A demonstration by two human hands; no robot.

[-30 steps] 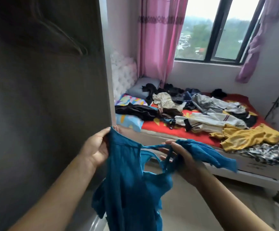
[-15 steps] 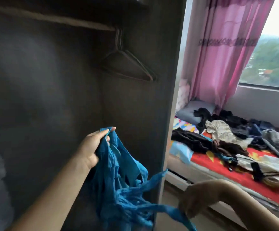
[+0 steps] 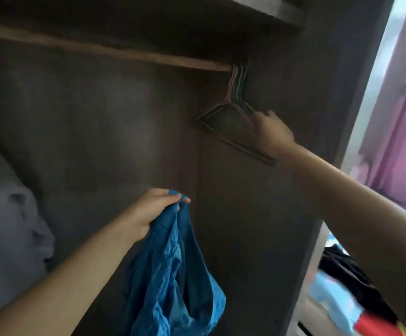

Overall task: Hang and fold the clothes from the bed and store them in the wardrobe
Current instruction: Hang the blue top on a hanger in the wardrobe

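Right hand [image 3: 273, 132] stretches up, fingers grasping the hangers [image 3: 231, 117] on the rail [image 3: 100, 48]; left hand [image 3: 153, 212] pinches the blue top [image 3: 172, 275] low.

Your left hand [image 3: 152, 212] holds the blue garment [image 3: 172, 270] below the wardrobe rail [image 3: 105, 50]. Your right hand [image 3: 273, 132] grips the hangers [image 3: 231, 117] hanging from that rail.

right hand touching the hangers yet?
Touching. In the head view, the right hand overlaps the sloping arms of the hangers on the rail, its fingers on the wires with no gap showing.
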